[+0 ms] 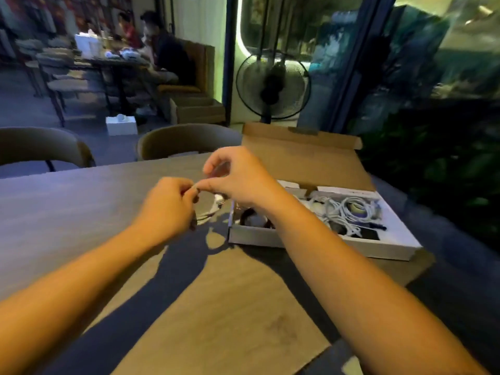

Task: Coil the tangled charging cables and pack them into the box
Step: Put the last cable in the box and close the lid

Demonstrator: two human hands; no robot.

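The curled fingers (186,186) of my left hand (166,204) and right hand (238,177) pinched a white cable (209,212) at frame centre, just left of the open box (270,236) edge. The tabletop (67,212) stretched wide toward the left and lower frame.

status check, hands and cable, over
Both pinching cable: left hand, right hand, over table. Open box beside them, more cables inside. Path to box unblocked.

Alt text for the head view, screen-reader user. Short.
A left hand and right hand pinch a white cable above a wooden table, its loops hanging below the left hand. Beside them an open cardboard box holds more white cables; a standing fan is behind.
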